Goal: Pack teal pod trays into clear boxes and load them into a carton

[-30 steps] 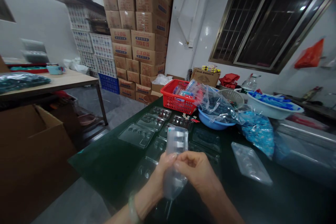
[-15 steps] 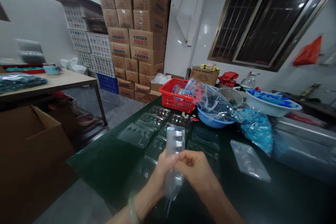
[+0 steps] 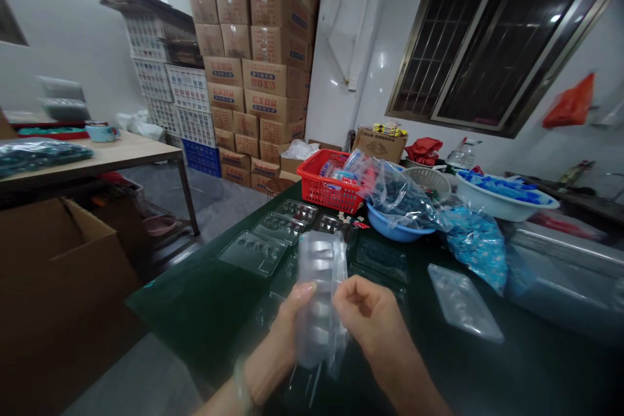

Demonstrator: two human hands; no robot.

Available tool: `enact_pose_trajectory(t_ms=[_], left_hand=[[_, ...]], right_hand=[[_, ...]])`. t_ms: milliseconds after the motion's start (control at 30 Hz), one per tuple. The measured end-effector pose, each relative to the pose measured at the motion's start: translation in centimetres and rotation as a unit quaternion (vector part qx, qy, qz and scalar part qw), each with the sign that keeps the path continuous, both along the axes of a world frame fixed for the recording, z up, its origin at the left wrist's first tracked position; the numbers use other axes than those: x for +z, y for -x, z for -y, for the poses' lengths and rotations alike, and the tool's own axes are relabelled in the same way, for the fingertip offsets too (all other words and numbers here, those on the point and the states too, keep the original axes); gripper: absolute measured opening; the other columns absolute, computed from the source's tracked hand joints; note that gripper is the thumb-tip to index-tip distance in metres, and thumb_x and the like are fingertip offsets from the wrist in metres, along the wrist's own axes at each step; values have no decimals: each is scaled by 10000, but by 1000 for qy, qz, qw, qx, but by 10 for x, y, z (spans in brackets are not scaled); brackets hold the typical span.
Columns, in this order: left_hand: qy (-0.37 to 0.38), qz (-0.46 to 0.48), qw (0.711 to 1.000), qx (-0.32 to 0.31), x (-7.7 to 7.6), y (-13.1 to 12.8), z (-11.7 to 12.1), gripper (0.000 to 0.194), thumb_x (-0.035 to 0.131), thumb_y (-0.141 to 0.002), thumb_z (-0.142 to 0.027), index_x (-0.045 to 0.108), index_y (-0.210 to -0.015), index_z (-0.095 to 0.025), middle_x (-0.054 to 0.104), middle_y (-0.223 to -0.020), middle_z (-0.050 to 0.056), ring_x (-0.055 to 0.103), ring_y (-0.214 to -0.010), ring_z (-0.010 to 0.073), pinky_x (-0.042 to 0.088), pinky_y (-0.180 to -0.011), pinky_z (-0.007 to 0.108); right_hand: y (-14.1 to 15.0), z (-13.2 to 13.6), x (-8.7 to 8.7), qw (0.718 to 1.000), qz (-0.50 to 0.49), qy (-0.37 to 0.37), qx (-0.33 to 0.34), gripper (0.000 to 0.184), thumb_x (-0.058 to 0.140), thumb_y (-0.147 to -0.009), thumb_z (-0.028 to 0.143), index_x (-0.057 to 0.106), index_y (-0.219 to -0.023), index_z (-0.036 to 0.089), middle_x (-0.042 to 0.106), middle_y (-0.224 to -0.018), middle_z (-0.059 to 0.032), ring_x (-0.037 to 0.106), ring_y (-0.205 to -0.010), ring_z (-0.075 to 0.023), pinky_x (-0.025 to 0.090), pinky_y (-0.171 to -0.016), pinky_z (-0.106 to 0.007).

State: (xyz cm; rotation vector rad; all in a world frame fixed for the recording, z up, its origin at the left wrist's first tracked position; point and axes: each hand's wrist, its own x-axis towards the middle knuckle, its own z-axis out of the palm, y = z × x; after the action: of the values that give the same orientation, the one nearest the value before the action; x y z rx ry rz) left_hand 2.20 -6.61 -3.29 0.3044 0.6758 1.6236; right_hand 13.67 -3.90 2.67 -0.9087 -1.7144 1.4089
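A stack of clear plastic blister trays [image 3: 319, 302] with moulded hollows stands nearly upright in front of me. My left hand [image 3: 295, 312] grips the stack from the left, thumb across its face. At its right edge my right hand [image 3: 368, 309] pinches the rim of a tray that stands slightly apart from the others. Beyond my hands, several open clear trays [image 3: 253, 252] are laid out in rows on the dark green tabletop [image 3: 195, 312]. Another clear tray or small stack [image 3: 465, 302] lies by itself to the right.
At the table's far end stand a red basket [image 3: 331, 192] of packets and a blue basin [image 3: 400, 229] under a plastic bag. A bag of blue packets [image 3: 475, 240] and a white basin [image 3: 507, 198] are at right. Stacked cartons [image 3: 273, 78] and a wooden table [image 3: 131, 153] stand further off.
The stack has turned to show more of its face, and a tray edge has parted from it on the right. My right hand has shifted slightly right.
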Motion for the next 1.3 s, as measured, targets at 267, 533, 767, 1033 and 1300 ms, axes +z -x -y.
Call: enact_pose_trajectory(t_ms=[267,533,767,1033,1300], left_hand=[[-123,-20,992,7,4,69,24,457,546,-715,-394,625,-1013,-58,663,-967,165,617,-875,292,483,-798,411],[-78,-53,931,353,16,177,136,669,551,-646,-374,469,-1221,-43,596,-1069,273,540,-976,456,450,-727,616],[-121,-101,882,443,3,198,186,587,527,-637,-286,509,-1198,-113,619,-1077,204,590,-931,401,504,-705,550],[-53,-57,885,459,-4,194,187,588,541,-693,-385,499,-1208,-104,613,-1109,169,579,-970,364,551,-682,417],[7,-17,915,403,2,184,187,615,620,-604,-379,539,-1157,-122,620,-1098,168,519,-1048,415,488,-802,545]], right_hand=[[2,-2,8,1000,4,-24,19,86,492,-731,182,501,-647,163,406,-522,66,332,-463,-50,250,-422,-161],[101,34,-21,941,104,-317,64,111,469,-692,121,458,-605,189,421,-547,50,409,-512,-88,290,-493,-206],[201,70,-99,804,297,-475,198,143,471,-709,90,512,-815,177,569,-817,-49,539,-735,-198,406,-619,-294],[216,57,-124,803,370,-426,190,174,439,-743,38,520,-850,147,577,-846,-85,561,-794,-213,419,-696,-328],[210,41,-125,814,386,-401,166,188,432,-739,55,519,-870,159,571,-868,-78,558,-825,-223,412,-716,-342]])
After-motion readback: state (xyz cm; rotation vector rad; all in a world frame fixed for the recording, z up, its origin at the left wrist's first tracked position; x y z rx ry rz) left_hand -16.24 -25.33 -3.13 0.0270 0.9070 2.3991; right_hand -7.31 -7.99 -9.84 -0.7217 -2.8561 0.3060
